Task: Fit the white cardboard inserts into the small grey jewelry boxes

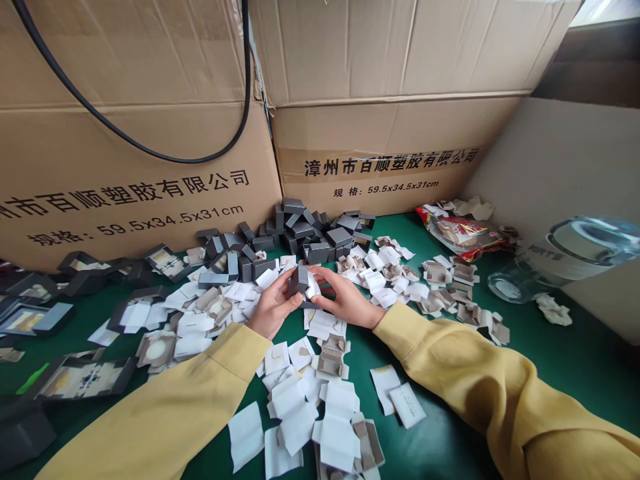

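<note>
My left hand (274,305) is wrapped round a small dark grey box (299,280), its thumb along the near side. From the right, my right hand (346,297) meets it, fingers bent round a small white piece (313,287) at the box. The fingers partly hide that piece, so I cannot tell whether it is paper or card. Below the hands lie white folded papers (295,407) and grey card inserts (332,359). Just beyond them is a heap of closed dark grey boxes (303,230).
Two large cartons (380,127) stand along the back, a black cable (175,159) looping before one. At right are a glass jar (565,260) and a red food packet (463,233). Opened dark boxes (83,380) lie at left on the green tabletop (440,413).
</note>
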The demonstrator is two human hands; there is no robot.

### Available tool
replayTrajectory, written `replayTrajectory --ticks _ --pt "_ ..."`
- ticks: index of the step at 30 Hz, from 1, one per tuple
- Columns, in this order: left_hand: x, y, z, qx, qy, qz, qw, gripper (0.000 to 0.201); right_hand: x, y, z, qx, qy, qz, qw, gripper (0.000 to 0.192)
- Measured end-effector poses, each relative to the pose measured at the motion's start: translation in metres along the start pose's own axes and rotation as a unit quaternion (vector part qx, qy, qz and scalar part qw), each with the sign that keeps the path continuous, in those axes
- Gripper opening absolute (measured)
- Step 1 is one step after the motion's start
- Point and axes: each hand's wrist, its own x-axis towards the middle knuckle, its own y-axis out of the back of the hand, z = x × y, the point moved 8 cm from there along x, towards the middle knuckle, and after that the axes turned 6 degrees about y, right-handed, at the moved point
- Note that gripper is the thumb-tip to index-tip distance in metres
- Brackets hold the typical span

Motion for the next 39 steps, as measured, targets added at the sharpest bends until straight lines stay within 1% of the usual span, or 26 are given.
replayTrajectory --ticks 5,9,14,16,18,21,26,29,31,34,39 --pt "0.001 0.002 -0.003 -0.013 0.011 0.001 1.000 0.061 0.001 0.000 0.004 0.032 -0.004 -0.010 0.999 0.049" --pt "0.002 0.004 -0.005 -0.012 0.021 0.003 1.000 0.060 0.002 0.000 0.005 0.034 -0.010 -0.021 0.999 0.045" --pt "0.003 0.003 -0.005 -0.034 0.023 0.000 0.999 0.053 0.000 0.000 0.004 -0.023 -0.008 -0.009 1.000 0.026" --pt "0.003 0.003 -0.005 -0.043 0.025 -0.002 0.999 0.051 -0.001 -0.001 0.004 -0.055 -0.001 -0.009 0.998 0.023" --pt "0.004 0.003 -0.006 -0.050 0.026 -0.008 0.998 0.051 -0.002 0.000 0.001 -0.085 0.015 -0.006 0.996 0.023" --pt "0.006 0.005 -0.008 -0.059 0.029 -0.015 0.998 0.050 -0.001 0.000 -0.005 -0.125 0.056 -0.009 0.991 0.022" --pt "0.006 0.004 -0.008 -0.063 0.027 -0.026 0.997 0.046 -0.002 -0.004 -0.017 -0.205 0.130 -0.027 0.970 0.021" --pt "0.006 0.004 -0.005 -0.075 0.022 -0.026 0.997 0.040 -0.003 -0.005 -0.021 -0.242 0.162 -0.029 0.956 0.027" --pt "0.006 0.004 -0.005 -0.082 0.021 -0.027 0.996 0.037 -0.003 -0.005 -0.024 -0.249 0.183 -0.025 0.951 0.033" --pt "0.008 0.006 -0.005 -0.091 0.016 -0.028 0.995 0.036 -0.004 -0.004 -0.026 -0.251 0.198 -0.008 0.947 0.033" --pt "0.009 0.008 -0.004 -0.106 0.010 -0.027 0.994 0.032 -0.006 0.000 -0.026 -0.266 0.200 0.031 0.943 0.037"
